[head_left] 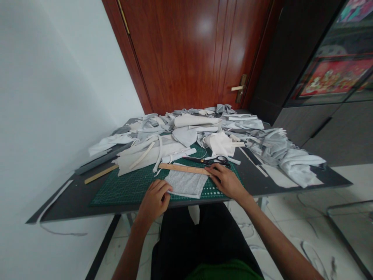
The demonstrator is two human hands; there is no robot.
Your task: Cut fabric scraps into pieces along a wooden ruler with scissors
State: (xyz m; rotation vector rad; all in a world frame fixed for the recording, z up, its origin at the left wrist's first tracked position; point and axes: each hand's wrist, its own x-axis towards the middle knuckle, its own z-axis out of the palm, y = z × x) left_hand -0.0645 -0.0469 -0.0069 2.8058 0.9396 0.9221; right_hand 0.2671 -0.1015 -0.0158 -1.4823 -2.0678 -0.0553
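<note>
A piece of light grey fabric (pixel 186 183) lies on the green cutting mat (pixel 128 189) close to the table's front edge. My left hand (pixel 154 198) is at its left edge, with fingers curled and fingertips pinching the cloth. Across the top of the fabric lies a wooden ruler (pixel 183 168). My right hand (pixel 225 181) grips the ruler's right end, fingers pressed together over it. Just beyond the ruler rest black-handled scissors (pixel 220 159), their blades pointing left.
Heaps of grey and white fabric scraps (pixel 271 146) cover the back and right of the dark table (pixel 72 200). A second wooden strip (pixel 101 174) lies at the left. Behind stands a brown door (pixel 186 54), with a white wall (pixel 58 77) at the left.
</note>
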